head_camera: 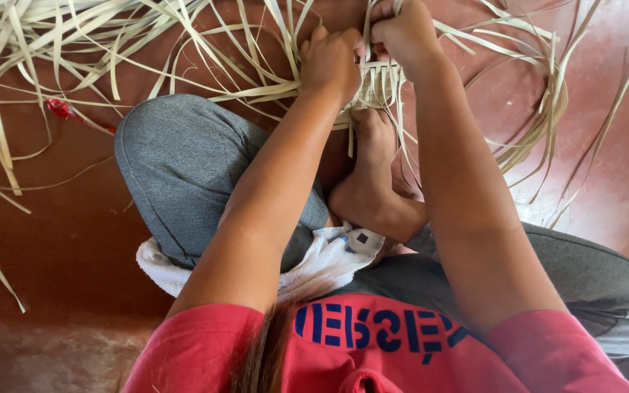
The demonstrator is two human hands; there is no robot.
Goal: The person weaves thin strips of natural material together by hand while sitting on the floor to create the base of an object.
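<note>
Here, seen from above, a person seated cross-legged on a reddish-brown floor (60,240) works a small woven mat (381,81) of pale, flat leaf strips. The left hand (331,62) is curled shut over the mat's near-left edge, knuckles up, and the right hand (404,33) is pinched closed on upright strips at its top. The woven patch shows a tight over-and-under checker of cream and straw-coloured bands, and it lies on the floor just beyond the toes of a bare foot (370,182), which touch its lower edge. From the patch, long loose strips (74,44) fan out in all directions, some flat, some curling, across the floor to the left and right. A small red scrap (60,109) lies among the strips at left. The person wears grey trousers (183,160) and a red shirt (373,349), with a white cloth (322,266) tucked in the lap.
</note>
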